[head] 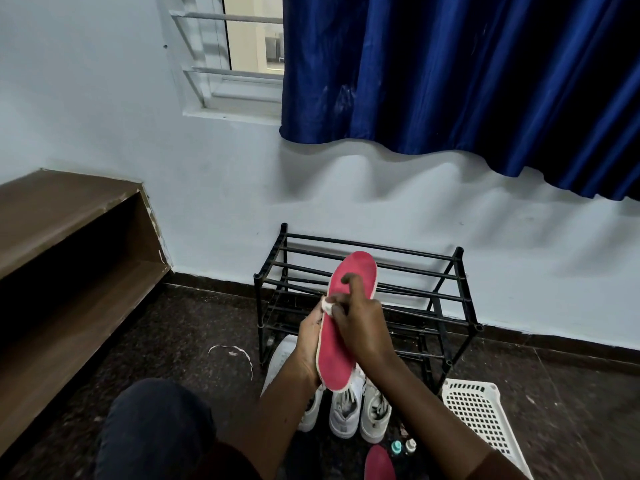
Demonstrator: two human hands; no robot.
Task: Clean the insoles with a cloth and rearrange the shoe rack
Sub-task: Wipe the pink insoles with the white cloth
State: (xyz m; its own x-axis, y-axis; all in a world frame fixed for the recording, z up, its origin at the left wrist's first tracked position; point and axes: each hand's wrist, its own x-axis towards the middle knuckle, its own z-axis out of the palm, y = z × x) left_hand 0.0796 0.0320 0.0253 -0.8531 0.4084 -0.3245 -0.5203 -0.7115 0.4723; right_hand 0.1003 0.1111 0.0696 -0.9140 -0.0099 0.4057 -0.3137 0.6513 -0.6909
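Matt red insole; black metal rack; perforated white plastic basket; glossy blue curtain.

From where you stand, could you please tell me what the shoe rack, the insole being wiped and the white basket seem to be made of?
Shoe rack: looks like black-painted metal tube, thin round bars, dull sheen; the corner joints may be plastic.
Insole: probably foam under a matte pink-red fabric face, pale edge showing.
White basket: moulded plastic, judging by its perforated grid.

Two red insoles, three white shoes, one rack, one basket, two bottles.
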